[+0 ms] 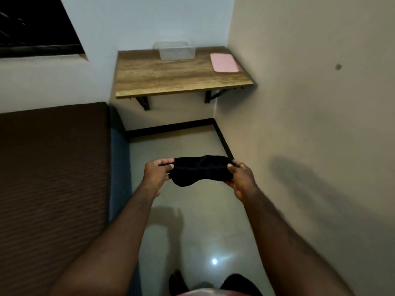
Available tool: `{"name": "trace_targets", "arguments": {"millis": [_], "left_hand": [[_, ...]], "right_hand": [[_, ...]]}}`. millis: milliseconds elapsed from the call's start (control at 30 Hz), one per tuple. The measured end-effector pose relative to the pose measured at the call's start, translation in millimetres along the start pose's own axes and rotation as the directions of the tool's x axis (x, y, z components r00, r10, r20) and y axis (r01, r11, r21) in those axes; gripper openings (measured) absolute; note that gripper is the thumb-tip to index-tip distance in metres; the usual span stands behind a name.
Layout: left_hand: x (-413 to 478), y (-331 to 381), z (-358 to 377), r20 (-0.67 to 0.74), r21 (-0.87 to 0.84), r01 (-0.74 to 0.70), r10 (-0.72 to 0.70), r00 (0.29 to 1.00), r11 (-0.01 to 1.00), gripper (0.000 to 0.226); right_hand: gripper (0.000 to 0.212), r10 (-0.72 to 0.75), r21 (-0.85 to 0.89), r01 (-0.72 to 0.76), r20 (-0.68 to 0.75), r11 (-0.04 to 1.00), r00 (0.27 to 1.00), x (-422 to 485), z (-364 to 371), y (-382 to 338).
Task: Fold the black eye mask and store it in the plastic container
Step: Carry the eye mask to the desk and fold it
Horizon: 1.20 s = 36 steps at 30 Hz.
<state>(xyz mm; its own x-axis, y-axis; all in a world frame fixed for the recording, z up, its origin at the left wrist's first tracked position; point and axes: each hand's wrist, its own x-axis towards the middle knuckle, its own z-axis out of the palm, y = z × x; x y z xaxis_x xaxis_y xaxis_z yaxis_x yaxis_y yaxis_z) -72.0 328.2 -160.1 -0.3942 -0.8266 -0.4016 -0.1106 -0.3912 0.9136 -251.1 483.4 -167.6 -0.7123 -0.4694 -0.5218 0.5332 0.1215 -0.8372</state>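
The black eye mask (201, 170) is stretched out flat in the air over the floor, held between both hands. My left hand (155, 174) pinches its left end between thumb and fingers. My right hand (241, 178) pinches its right end the same way. The clear plastic container (174, 50) stands open at the back of a wooden wall shelf (171, 75), well ahead of the hands. A pink lid (224, 62) lies flat on the shelf to the container's right.
A brown mattress (53, 178) on a blue base fills the left side. A beige wall (310, 103) closes in on the right. A tiled floor strip (192, 210) runs between them up to the shelf. A dark window (36, 24) sits upper left.
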Motion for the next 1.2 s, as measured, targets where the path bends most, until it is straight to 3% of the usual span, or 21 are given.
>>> {"name": "trace_targets", "arguments": {"millis": [433, 733, 933, 1133, 1200], "left_hand": [[184, 71, -7, -0.162, 0.006, -0.02, 0.021, 0.987, 1.0, 0.019], [320, 161, 19, -0.218, 0.195, -0.084, 0.127, 0.968, 0.977, 0.019], [370, 200, 21, -0.304, 0.14, -0.169, 0.204, 0.93, 0.976, 0.017], [444, 217, 7, -0.264, 0.112, -0.168, 0.192, 0.945, 0.979, 0.015], [469, 226, -1, -0.249, 0.12, -0.173, 0.199, 0.948, 0.978, 0.018]], "right_hand": [[0.024, 0.049, 0.019, -0.051, 0.082, 0.999, 0.995, 174, 143, -62], [0.028, 0.003, 0.017, -0.005, 0.14, 1.0, 0.99, 299, 227, -164], [0.016, -0.04, -0.074, 0.054, 0.173, 0.996, 0.984, 350, 285, -188], [0.007, -0.113, -0.241, 0.141, 0.125, 0.96, 0.986, 407, 348, -200], [0.015, -0.124, -0.291, 0.154, 0.118, 0.944, 0.985, 420, 365, -203]]}}
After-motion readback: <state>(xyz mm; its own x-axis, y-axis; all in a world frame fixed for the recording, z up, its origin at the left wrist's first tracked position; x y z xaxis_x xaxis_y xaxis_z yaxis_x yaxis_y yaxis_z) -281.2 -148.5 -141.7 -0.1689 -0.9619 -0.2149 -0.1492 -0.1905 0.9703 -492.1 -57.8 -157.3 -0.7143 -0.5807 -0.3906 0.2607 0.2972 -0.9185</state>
